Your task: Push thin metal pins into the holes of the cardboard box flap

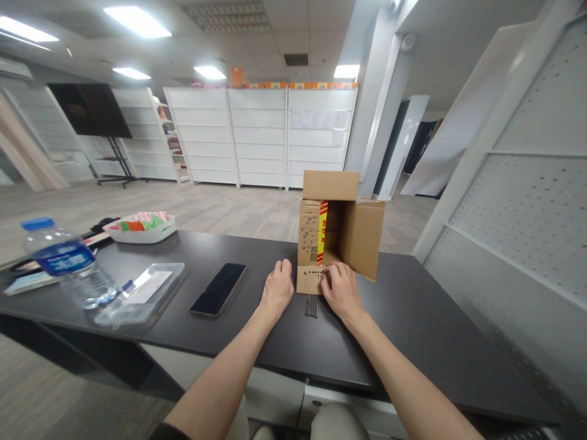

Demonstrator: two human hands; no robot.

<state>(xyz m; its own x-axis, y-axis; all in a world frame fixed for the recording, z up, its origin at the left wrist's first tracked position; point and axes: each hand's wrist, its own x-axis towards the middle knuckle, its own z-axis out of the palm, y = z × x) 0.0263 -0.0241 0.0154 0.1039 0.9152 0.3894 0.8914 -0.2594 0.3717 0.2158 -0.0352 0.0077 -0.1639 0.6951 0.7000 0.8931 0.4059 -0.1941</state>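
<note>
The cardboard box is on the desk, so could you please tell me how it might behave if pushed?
The cardboard box is probably light for its size, since its walls look like thin board. Its right flap would likely swing or bend, as it stands folded outward. The box may slide fairly easily, because the desk looks smooth.

Cardboard box (308, 244), one: open, on dark table (413, 330). Right hand (342, 288): fingers at lower flap (307, 285). Left hand (278, 286): curled, just beside box. Nails (310, 305) (or screws; too small to tell): one bunch, near flap. Phone (219, 289): screen up. Bottle (66, 263): blue-capped, beside clear case (142, 293).
</note>
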